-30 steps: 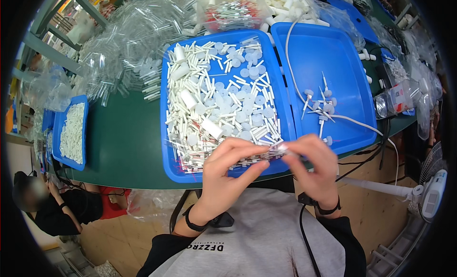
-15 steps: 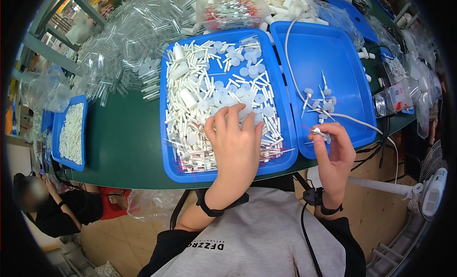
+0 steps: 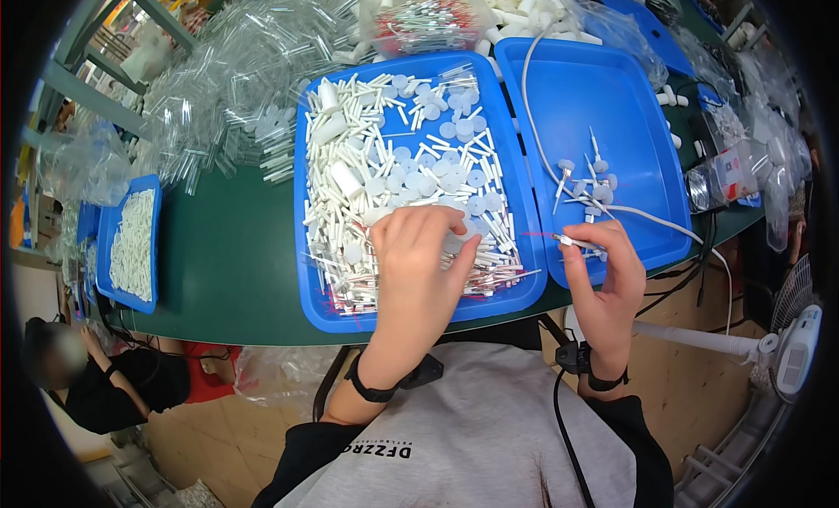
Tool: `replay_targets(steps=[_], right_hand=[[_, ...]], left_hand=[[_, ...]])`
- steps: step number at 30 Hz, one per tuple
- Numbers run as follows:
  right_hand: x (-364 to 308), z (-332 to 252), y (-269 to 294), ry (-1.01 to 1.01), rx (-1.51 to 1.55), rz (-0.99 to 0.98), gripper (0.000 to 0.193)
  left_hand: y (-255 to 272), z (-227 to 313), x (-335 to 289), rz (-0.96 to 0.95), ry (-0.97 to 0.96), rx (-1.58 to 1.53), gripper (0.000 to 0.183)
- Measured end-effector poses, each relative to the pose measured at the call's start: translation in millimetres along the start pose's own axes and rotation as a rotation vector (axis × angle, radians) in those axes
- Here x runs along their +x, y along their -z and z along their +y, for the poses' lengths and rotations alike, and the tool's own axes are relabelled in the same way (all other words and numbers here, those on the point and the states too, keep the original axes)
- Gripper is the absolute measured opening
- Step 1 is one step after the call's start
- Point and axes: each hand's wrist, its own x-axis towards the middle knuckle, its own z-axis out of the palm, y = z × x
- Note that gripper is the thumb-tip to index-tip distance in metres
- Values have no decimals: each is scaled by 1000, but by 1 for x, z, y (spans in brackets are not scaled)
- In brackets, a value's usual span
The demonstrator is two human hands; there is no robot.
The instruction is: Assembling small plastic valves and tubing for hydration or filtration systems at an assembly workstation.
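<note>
Over the near part of the left blue tray (image 3: pixel 308 272), my left hand (image 3: pixel 415 246) has its thumb and index finger closed at the edge of a translucent plastic disc (image 3: pixel 469 230). Around it lie many white tubes (image 3: pixel 336 207), loose translucent discs and thin pieces with red ends. My right hand (image 3: pixel 612 276), above the near edge of the right blue tray (image 3: pixel 594 89), pinches a thin metal-and-white rod (image 3: pixel 568 241) whose fine red wire points toward my left hand. Beyond my right fingertips, several rods fitted with discs (image 3: pixel 601 192) lie in the right tray.
A grey-white cable (image 3: pixel 529 97) crosses the right tray. Behind the trays are clear plastic tubes (image 3: pixel 236 62) and a box of red-tipped pieces (image 3: pixel 428 23). A smaller tray (image 3: pixel 150 272) stands left; a fan (image 3: pixel 795 346) is at lower right. Another person (image 3: pixel 131 377) sits at lower left.
My left hand has drawn back slightly toward me, its fingers now curled together on a disc. My right hand has shifted a little left, with the rod turned more level.
</note>
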Motion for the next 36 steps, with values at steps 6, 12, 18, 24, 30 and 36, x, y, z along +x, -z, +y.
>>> replay_targets(steps=[6,12,18,24,30,36], right_hand=[[-2,-4,-3,66,30,14,23],[3,-9,-8,292,75,-38,31],[3,-9,-13,410,-26,-23,34],[4,-6,-12,465,-94,-27,37],[5,-3,-10,530,-147,-65,40],[5,-3,-11,530,-171,-52,40]], left_hand=[[26,4,-3,10,314,-1055,32],[34,-2,-8,-316,523,-1620,33],[30,-7,-14,-376,455,-1716,31],[28,-5,-14,-322,479,-1673,29],[26,1,-12,-250,524,-1521,33],[26,-4,-12,-288,460,-1446,30]])
